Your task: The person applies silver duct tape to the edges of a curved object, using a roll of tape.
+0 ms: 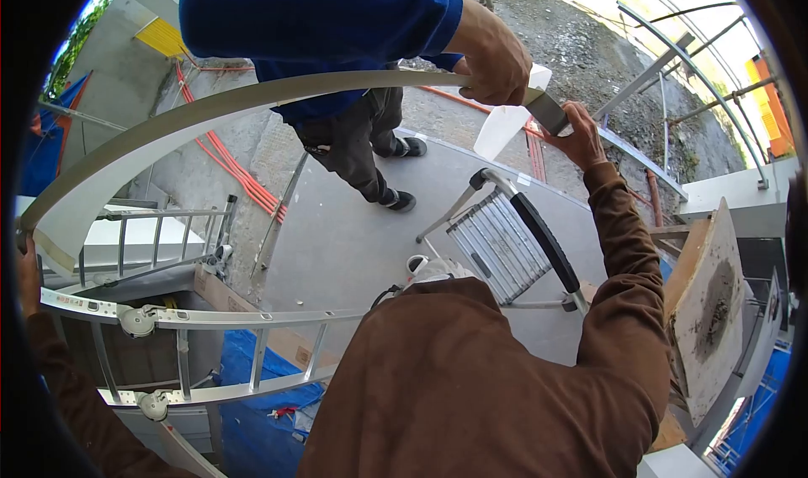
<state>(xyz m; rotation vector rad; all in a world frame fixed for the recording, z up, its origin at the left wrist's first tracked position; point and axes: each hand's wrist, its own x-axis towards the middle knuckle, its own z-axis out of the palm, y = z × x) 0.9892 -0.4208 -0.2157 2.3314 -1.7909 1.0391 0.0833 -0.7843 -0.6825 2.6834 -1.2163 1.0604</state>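
A long strip (278, 91), grey-brown on its narrow edge and pale on its broad face, bows across the view from far left to upper right. At the left edge my left hand (30, 278), partly cut off by the dark border, grips the strip's end from below. My right hand (579, 137) is raised, its fingers and thumb pinching the dark grey right end. Just left of it, a co-worker's hand (492, 57) in a blue sleeve holds the same strip. A white sheet-like piece (505, 130) hangs under that hand.
An aluminium step stool (501, 242) stands on the grey floor board (337, 251), near the co-worker's feet. A ladder (227, 318) lies across the lower left, above blue tarpaulin (244, 360). Red conduits (227, 158) run along the ground. Metal rails (673, 66) and a stained wooden board (707, 310) are at right.
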